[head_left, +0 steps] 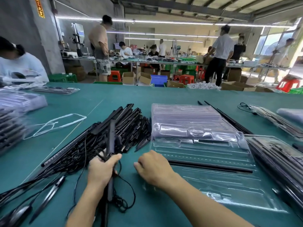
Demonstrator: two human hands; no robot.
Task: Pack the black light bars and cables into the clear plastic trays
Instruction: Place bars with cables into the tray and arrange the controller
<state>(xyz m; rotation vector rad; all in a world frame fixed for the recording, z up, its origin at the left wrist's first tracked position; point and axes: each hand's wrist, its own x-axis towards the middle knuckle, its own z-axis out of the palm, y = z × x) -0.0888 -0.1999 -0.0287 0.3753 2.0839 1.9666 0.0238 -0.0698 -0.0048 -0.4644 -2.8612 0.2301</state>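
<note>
My left grip [105, 163] is wrapped round one bar [111, 138] and its cable [120, 204], raised over the pile [127, 122] at 11 o'clock. My right grip [152, 167] is loosely curled and holds nothing, at the edge of the tray [205, 145] at 2 o'clock, where a seated bar [209, 167] lies. The dangling cable looks tangled with the pile's. Swinging right could drag others along or skid the tray across the worktop [114, 99].

On the table [131, 97], a heap of light bars [124, 126] lies at 11 o'clock, with a stack of trays [188, 118] just right of it at 1. Before the stack lies an open tray [221, 182] with one bar [209, 167] in it. Filled trays [278, 154] sit at 3 o'clock, a second filled pile [11, 126] at 9, and a cord loop [65, 120] at 10.
</note>
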